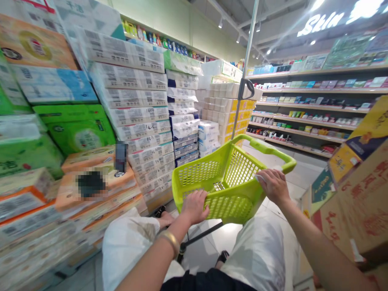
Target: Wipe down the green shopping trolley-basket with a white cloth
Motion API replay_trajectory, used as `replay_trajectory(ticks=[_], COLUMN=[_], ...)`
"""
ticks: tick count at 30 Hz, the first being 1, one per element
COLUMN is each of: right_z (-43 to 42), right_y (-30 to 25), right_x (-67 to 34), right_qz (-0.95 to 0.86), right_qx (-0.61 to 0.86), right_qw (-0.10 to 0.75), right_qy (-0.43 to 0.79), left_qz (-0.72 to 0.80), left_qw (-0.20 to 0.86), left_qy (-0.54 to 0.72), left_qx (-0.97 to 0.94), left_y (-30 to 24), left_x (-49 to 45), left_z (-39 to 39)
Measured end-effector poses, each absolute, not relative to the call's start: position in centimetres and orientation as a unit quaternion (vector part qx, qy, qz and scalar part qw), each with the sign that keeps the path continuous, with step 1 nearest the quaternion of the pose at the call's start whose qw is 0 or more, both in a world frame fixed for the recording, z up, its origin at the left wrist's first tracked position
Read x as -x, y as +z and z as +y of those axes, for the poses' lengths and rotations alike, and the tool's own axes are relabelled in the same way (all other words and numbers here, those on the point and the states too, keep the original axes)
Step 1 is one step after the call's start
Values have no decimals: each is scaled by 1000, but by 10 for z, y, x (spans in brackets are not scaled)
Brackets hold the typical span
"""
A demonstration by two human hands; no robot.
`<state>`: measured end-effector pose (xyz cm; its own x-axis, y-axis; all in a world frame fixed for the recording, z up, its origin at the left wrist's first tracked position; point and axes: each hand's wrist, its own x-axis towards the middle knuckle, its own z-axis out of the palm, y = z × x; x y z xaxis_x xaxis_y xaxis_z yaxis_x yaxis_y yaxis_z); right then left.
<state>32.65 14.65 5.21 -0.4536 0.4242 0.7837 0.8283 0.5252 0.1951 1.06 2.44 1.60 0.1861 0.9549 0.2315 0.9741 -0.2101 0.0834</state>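
Observation:
A lime green plastic shopping basket (212,171) on a wheeled frame stands in front of me in a shop aisle. My left hand (194,206) grips the basket's near left rim, fingers curled over the edge; a gold bangle sits on that wrist. My right hand (273,186) is closed over the near right rim, below the raised green handle (266,149). Inside the basket only the mesh floor shows. A metal pole (247,60) rises behind the basket.
Stacked packs of tissue and toilet paper (136,117) fill the left side up high. Cardboard boxes (357,202) press in at the right. Shelves of small goods (303,121) run along the far right. The tiled aisle floor (291,161) continues ahead.

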Motion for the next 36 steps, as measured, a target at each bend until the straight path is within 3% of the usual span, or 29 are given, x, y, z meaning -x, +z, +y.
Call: replay_trajectory(ticks=[11,19,26,36], right_z=[182,181,157,106], right_y=[72,68,79,99], right_x=[-395,-349,-295,-204], right_qz=[-749,-677,-681,-763], right_qx=[475,546,571,492], right_qw=[359,400,337,319], right_qy=[-292,-289,-311,-271], left_qz=[-634,-687,-647,-539], left_qw=[54,81,78,-3], left_qy=[-77,-82,-177,-409], left_qx=[767,718,738,736], left_y=[29,12,-16,39], left_x=[6,23,12,-32], left_z=[75,82,52,58])
